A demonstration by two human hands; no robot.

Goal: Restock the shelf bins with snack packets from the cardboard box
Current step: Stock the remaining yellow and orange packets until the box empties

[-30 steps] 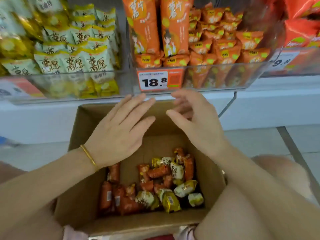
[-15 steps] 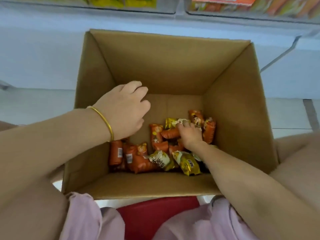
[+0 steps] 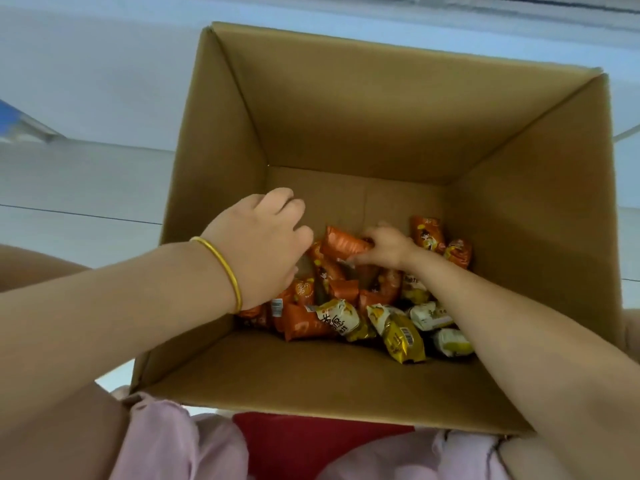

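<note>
A big cardboard box [image 3: 346, 109] stands open on the pale floor [image 3: 69, 188], and the head camera looks straight down into it. The snack packets [image 3: 346, 306] lie in a heap on the bottom of the box. The heap sits along the near edge of the bottom and reaches to the right wall.

The orange packets [image 3: 301, 323] lie mostly in the middle and toward the near left corner. Two of them lean by the right wall. The yellow packets [image 3: 403, 336] lie in a bunch by the near right corner, touching each other.

The right hand [image 3: 388, 247] is deep down in the box, on top of the heap. Its fingers are bent round one orange packet [image 3: 343, 244] and hold it by its end. This packet lies on its side at the far edge of the heap.

The left hand [image 3: 256, 247] hangs higher up, over the left side of the heap, close to the left wall. Its fingers are bent down and their tips are hidden, so one cannot tell if it holds anything. A gold bangle [image 3: 225, 271] sits on its wrist.

Pink cloth [image 3: 166, 441] and a red thing [image 3: 311, 441] show just past the near edge of the box
</note>
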